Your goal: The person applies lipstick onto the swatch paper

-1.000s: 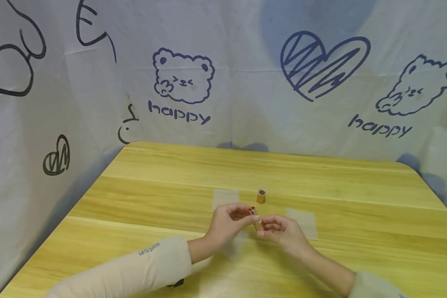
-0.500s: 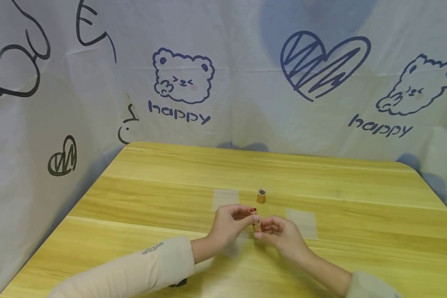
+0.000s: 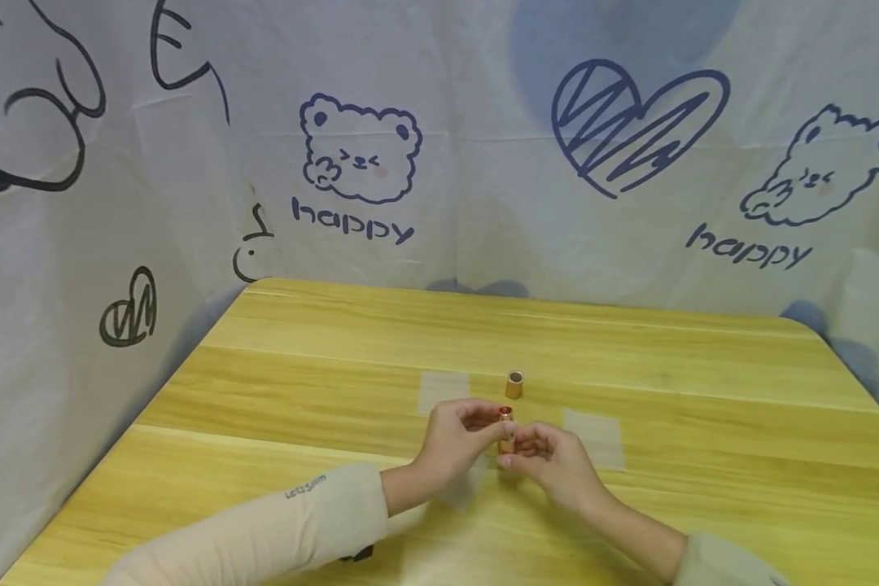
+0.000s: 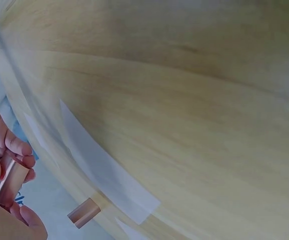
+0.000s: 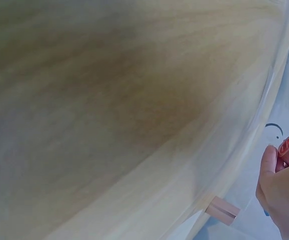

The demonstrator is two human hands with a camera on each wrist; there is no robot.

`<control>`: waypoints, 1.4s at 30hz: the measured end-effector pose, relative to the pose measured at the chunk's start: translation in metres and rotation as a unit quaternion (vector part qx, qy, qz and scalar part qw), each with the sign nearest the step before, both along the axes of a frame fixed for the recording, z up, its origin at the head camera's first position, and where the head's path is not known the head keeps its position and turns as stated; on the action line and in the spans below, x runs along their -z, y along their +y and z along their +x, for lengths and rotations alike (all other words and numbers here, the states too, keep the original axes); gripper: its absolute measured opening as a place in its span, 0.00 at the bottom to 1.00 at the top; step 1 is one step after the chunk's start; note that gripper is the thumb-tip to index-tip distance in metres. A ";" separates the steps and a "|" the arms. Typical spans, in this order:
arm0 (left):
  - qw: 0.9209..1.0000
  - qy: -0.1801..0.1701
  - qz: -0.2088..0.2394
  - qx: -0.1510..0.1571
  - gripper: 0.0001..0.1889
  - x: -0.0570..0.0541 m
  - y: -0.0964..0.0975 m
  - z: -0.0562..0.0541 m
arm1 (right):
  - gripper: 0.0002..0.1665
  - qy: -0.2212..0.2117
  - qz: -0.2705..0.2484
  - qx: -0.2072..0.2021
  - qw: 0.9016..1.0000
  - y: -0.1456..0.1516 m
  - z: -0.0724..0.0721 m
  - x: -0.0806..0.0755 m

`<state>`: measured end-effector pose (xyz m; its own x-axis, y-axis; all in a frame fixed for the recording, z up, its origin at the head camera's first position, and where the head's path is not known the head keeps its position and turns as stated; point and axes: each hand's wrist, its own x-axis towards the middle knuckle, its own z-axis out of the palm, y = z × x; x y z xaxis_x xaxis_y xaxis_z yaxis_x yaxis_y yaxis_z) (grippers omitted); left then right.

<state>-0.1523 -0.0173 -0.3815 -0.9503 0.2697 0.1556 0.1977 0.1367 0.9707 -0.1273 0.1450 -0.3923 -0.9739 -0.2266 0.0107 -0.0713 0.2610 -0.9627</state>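
A lipstick (image 3: 506, 430) with a gold, metallic case stands nearly upright between both hands above the table, its uncapped end up. Red shows inside the open rim in the head view and in the lipstick (image 5: 287, 147) of the right wrist view. My left hand (image 3: 450, 443) pinches the upper part of the case between thumb and fingers. Lower down, my right hand (image 3: 560, 464) pinches the base with its thumb and curled fingers. Just beyond the hands, the lipstick cap (image 3: 513, 385) stands on the table, its open end up. Fingers hide part of the case.
Pale translucent squares (image 3: 593, 439) lie flat on the wooden table (image 3: 337, 342), one partly behind the left hand. A small black object (image 3: 359, 554) shows beneath the left sleeve. A printed white cloth (image 3: 483, 187) hangs behind and at the left.
The lipstick has swung from a leftward tilt to nearly upright, and less red stands above its rim. My left hand has shifted slightly right; the cap has stayed put.
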 end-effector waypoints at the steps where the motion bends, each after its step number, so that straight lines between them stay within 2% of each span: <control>1: 1.000 0.002 0.000 0.001 0.13 0.000 0.000 0.000 | 0.17 0.000 0.000 0.000 1.000 0.000 0.000 0.000; 15: 1.000 0.011 -0.013 0.026 0.10 0.002 -0.001 -0.002 | 0.16 -0.006 0.020 -0.013 1.000 0.002 -0.002 0.003; 23: 0.998 0.018 -0.019 0.053 0.10 0.005 -0.004 -0.005 | 0.18 -0.012 0.048 -0.033 0.998 0.004 -0.005 0.003; 30: 0.997 0.017 -0.023 0.076 0.11 0.005 -0.007 -0.007 | 0.20 -0.018 0.043 -0.058 0.997 0.007 -0.009 0.004; 34: 0.998 0.017 -0.022 0.064 0.13 0.005 -0.007 -0.004 | 0.19 -0.025 0.034 -0.056 0.998 0.006 -0.008 0.002; 42: 1.000 0.015 -0.024 0.003 0.12 0.004 -0.004 0.004 | 0.18 -0.042 0.011 -0.035 0.998 0.003 -0.006 0.001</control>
